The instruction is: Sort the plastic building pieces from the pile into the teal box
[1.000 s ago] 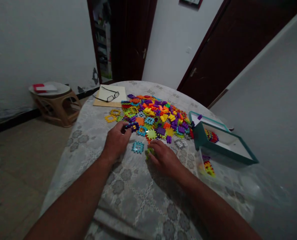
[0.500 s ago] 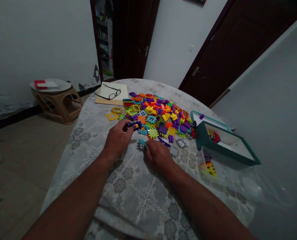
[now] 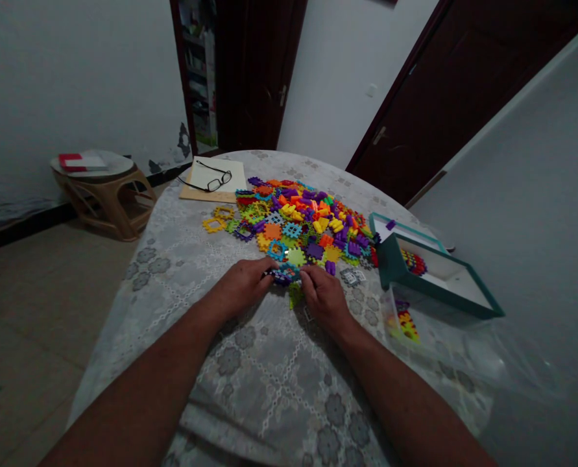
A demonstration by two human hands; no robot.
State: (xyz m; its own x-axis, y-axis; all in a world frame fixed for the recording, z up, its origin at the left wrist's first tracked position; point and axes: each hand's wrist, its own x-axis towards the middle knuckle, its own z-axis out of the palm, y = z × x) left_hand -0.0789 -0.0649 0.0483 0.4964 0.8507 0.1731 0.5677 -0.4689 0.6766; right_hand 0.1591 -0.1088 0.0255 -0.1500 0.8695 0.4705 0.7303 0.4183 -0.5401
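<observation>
1. Two hands meet just in front of the pile of plastic tiles (image 3: 298,224) — left hand (image 3: 240,287) and right hand (image 3: 325,298) both pinch one purple-blue cluster (image 3: 283,275) between their fingertips.
2. One green tile (image 3: 296,295) lies just beside the right hand, nearer than the pile.
3. Right of the pile stands an open teal box (image 3: 415,280); behind the pile, glasses (image 3: 211,179) rest on a pad (image 3: 235,175).
4. Grey patterned tablecloth (image 3: 250,389) covers the table under the pile — left of it a brown stool (image 3: 108,201) stands on the floor, with dark doors (image 3: 259,78) beyond.
</observation>
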